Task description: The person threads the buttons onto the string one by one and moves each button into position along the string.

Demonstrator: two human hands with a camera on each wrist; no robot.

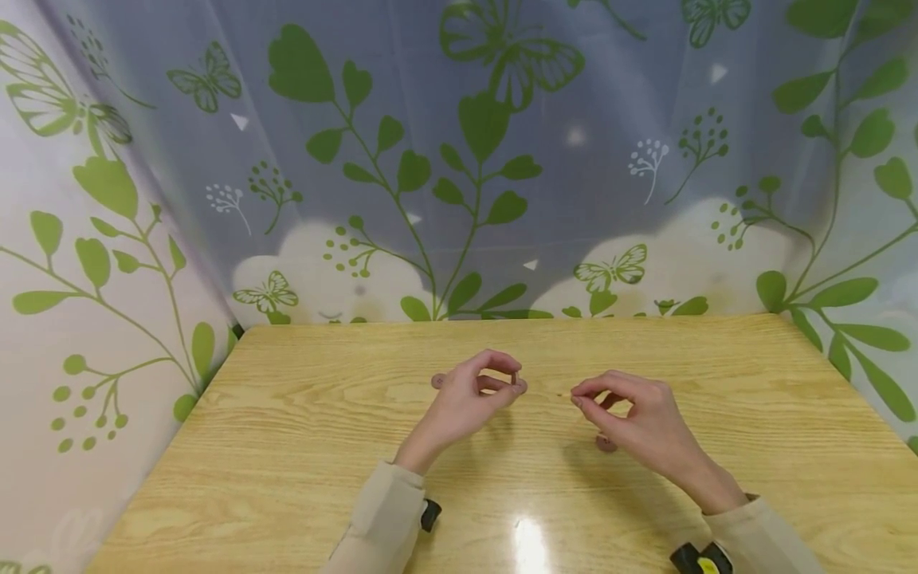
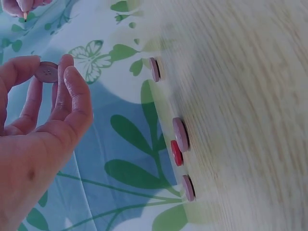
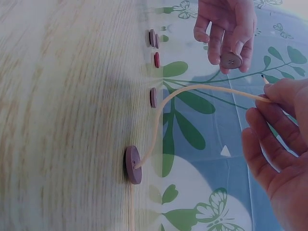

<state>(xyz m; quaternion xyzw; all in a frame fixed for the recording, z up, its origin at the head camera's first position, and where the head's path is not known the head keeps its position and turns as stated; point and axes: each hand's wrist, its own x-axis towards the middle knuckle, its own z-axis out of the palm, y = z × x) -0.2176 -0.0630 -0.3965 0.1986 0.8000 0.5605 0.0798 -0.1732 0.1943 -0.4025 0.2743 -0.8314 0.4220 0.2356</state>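
Observation:
My left hand [image 1: 466,399] pinches a round mauve button [image 2: 46,72] between thumb and fingers, above the table. The button's small holes show in both wrist views. Across from it, my right hand [image 1: 645,414] pinches a pale cord [image 3: 202,87] close to its dark-tipped end [image 3: 263,77]. From those fingers the cord arcs down through a larger mauve button [image 3: 133,165] that stands near the table surface in the right wrist view. In the head view that threaded button [image 1: 606,443] shows below the right hand. The tip and the held button are apart.
Several loose buttons lie on the wooden table [image 1: 287,446], among them a red button [image 2: 176,153] and a mauve button [image 1: 438,381] left of my left hand. A leaf-and-butterfly patterned curtain [image 1: 402,239] hangs behind the table and along its sides.

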